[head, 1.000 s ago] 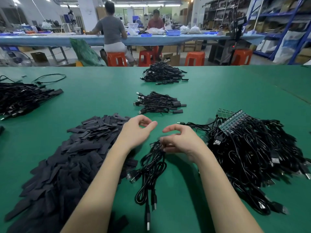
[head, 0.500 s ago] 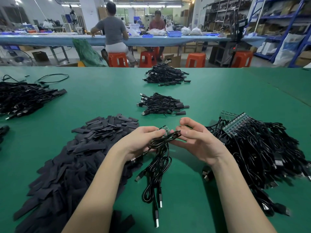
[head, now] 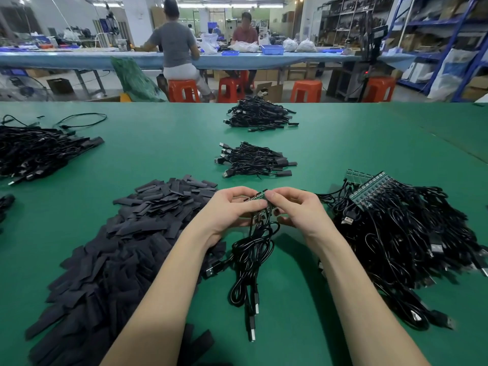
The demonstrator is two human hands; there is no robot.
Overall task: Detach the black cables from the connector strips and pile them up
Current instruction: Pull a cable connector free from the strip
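Observation:
Both hands hold a small green connector strip (head: 260, 196) above the green table (head: 163, 154). My left hand (head: 232, 210) pinches its left part and my right hand (head: 295, 210) pinches its right part. A bundle of black cables (head: 250, 257) hangs from the strip down to the table, USB plugs at the near end. To the right lies a big heap of black cables (head: 404, 239) still on green connector strips (head: 369, 190). Two piles of loose cables lie ahead: a near pile (head: 253, 159) and a far pile (head: 260, 116).
A broad heap of flat black sleeves (head: 118, 247) lies at the left, touching my left forearm. Another cable heap (head: 39, 149) sits at the far left. Beyond the table edge, two people sit on orange stools (head: 183, 89) at a long bench.
Both hands closed in on the connector strip and raised it slightly; the fingers now pinch it from both ends, with the cable bundle still hanging below.

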